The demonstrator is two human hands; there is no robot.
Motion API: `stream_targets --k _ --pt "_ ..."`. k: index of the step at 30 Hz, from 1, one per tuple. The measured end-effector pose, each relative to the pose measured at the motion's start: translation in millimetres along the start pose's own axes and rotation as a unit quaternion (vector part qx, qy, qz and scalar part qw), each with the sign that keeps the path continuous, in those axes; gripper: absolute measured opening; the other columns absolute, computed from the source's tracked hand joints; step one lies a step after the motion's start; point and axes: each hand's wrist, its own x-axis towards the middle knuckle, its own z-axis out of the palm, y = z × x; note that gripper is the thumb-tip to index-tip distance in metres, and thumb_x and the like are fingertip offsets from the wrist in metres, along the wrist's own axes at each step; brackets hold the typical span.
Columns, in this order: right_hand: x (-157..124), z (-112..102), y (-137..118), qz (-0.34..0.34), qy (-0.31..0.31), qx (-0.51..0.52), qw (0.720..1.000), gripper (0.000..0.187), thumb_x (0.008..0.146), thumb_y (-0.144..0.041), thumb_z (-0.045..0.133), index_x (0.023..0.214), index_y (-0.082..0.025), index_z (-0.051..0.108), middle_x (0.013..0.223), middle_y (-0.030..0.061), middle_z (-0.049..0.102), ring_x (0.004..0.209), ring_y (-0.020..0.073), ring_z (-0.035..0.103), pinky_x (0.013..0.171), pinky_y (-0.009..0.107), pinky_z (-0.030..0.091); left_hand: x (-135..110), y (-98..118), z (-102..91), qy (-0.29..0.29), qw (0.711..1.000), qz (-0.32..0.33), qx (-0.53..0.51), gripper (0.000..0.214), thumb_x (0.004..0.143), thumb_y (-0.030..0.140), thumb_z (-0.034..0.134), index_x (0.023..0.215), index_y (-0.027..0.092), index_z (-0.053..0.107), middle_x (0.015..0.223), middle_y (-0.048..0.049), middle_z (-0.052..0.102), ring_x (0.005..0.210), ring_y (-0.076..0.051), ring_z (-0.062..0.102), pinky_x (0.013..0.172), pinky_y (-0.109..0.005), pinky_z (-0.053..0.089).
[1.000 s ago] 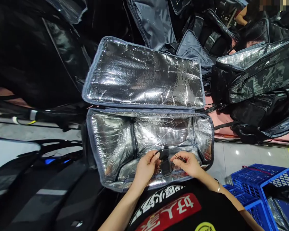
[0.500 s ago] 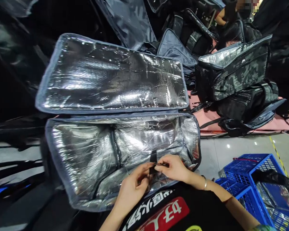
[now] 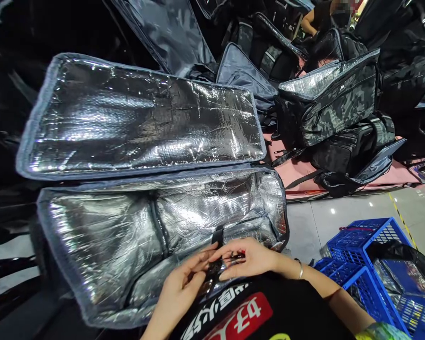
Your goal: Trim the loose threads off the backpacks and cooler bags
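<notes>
A large insulated bag lies open, its silver foil lining (image 3: pixel 198 208) showing and its foil-faced lid (image 3: pixel 148 123) folded back, both edged in grey-blue binding. A short black strap (image 3: pixel 217 235) comes over the near wall. My left hand (image 3: pixel 184 281) is at that wall, its thumb and fingers closed about the strap's lower part. Just to the right, my right hand (image 3: pixel 253 257) curls over the same edge, its fingertips close to the left ones. A small dark thing with a bit of red shows inside its curl; I cannot make out what it is.
Camouflage bags (image 3: pixel 343 108) and black straps lie on a pink-topped table (image 3: pixel 297 174) at the right. Blue plastic crates (image 3: pixel 368 245) stand on the floor at lower right, one holding silver-lined pieces. A co-worker's arm (image 3: pixel 308 21) shows at the back.
Both hands have come down and nearer to my body, along the near wall. My right fingers have moved from a pinch on the strap to a wider curl. The view has shifted slightly.
</notes>
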Motion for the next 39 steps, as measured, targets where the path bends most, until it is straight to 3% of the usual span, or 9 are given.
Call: stream_targets --k 7,13,15,19,22,28,31,34,39 --pt "7 7 -4 -0.065 0.03 -0.114 0.991 0.017 0.077 -0.029 0.066 0.09 -0.02 0.07 0.083 0.0012 0.066 0.072 0.0124 0.057 0.069 0.021 0.043 2 -10 1.2 0.0 0.994 0.043 0.097 0.031 0.063 0.027 0.051 0.086 0.019 0.07 0.101 -0.0076 0.07 0.097 -0.029 0.063 0.09 -0.039 0.047" --pt "17 12 21 0.073 0.223 -0.249 0.94 0.008 0.075 -0.019 0.064 0.068 -0.017 0.064 0.063 -0.003 0.061 0.058 0.0101 0.051 0.055 0.02 0.034 1 -15 2.2 -0.013 1.0 0.008 -0.02 0.032 0.064 0.028 0.056 0.09 0.018 0.07 0.087 -0.0068 0.072 0.085 -0.026 0.066 0.085 -0.039 0.05" --pt "21 12 31 0.107 0.223 -0.288 0.925 0.008 0.075 -0.021 0.065 0.067 -0.018 0.063 0.062 -0.0037 0.06 0.056 0.0101 0.05 0.053 0.02 0.031 2 -14 4.3 -0.006 0.999 -0.005 -0.052 0.034 0.066 0.033 0.06 0.094 0.017 0.068 0.095 -0.0087 0.071 0.09 -0.026 0.065 0.087 -0.039 0.049" --pt "25 14 41 0.116 0.21 -0.328 0.914 0.007 0.071 -0.026 0.069 0.073 -0.021 0.065 0.069 -0.0026 0.065 0.061 0.0124 0.054 0.054 0.021 0.03 9 -16 9.4 0.092 0.994 -0.003 -0.056 0.044 0.061 0.041 0.069 0.098 0.018 0.064 0.095 -0.0085 0.07 0.093 -0.027 0.064 0.085 -0.037 0.051" --pt "21 13 28 0.082 0.244 -0.297 0.92 0.006 0.072 -0.024 0.068 0.07 -0.02 0.063 0.067 -0.0031 0.063 0.061 0.0121 0.053 0.055 0.021 0.032 20 -24 11.5 0.118 0.992 0.019 -0.037 0.048 0.06 0.042 0.069 0.1 0.018 0.062 0.093 -0.0081 0.07 0.085 -0.026 0.066 0.078 -0.035 0.054" --pt "-5 -22 -40 -0.084 0.357 -0.215 0.905 0.013 0.073 -0.011 0.051 0.076 -0.019 0.061 0.072 -0.0015 0.059 0.068 0.0122 0.053 0.062 0.021 0.039 33 -34 6.8 0.117 0.985 0.072 0.102 0.034 0.067 0.043 0.056 0.09 0.019 0.066 0.097 -0.0092 0.069 0.091 -0.026 0.065 0.081 -0.036 0.052" --pt "-10 -45 -58 -0.115 0.383 -0.216 0.891 0.017 0.071 -0.01 0.05 0.081 -0.019 0.061 0.074 -0.0002 0.059 0.069 0.0134 0.054 0.063 0.022 0.041 32 -11 -1.4 0.108 0.97 0.093 0.197 0.029 0.07 0.041 0.05 0.084 0.022 0.067 0.09 -0.0084 0.07 0.084 -0.027 0.065 0.078 -0.038 0.05" --pt "-5 -59 -57 -0.098 0.38 -0.205 0.897 0.015 0.073 -0.015 0.052 0.085 -0.018 0.062 0.079 0.0014 0.062 0.073 0.0152 0.057 0.067 0.024 0.044 33 34 -14.7 0.14 0.96 0.1 0.22 0.03 0.073 0.046 0.05 0.082 0.023 0.066 0.084 -0.007 0.069 0.07 -0.024 0.065 0.068 -0.034 0.049" --pt "-1 -63 -47 -0.057 0.356 -0.292 0.886 0.027 0.072 -0.008 0.047 0.091 -0.021 0.062 0.088 0.0005 0.065 0.083 0.0162 0.059 0.075 0.026 0.043 60 107 -41.5 0.174 0.98 0.058 -0.08 0.049 0.067 0.062 0.056 0.081 0.015 0.064 0.067 -0.004 0.065 0.047 -0.013 0.052 0.048 -0.025 0.04"
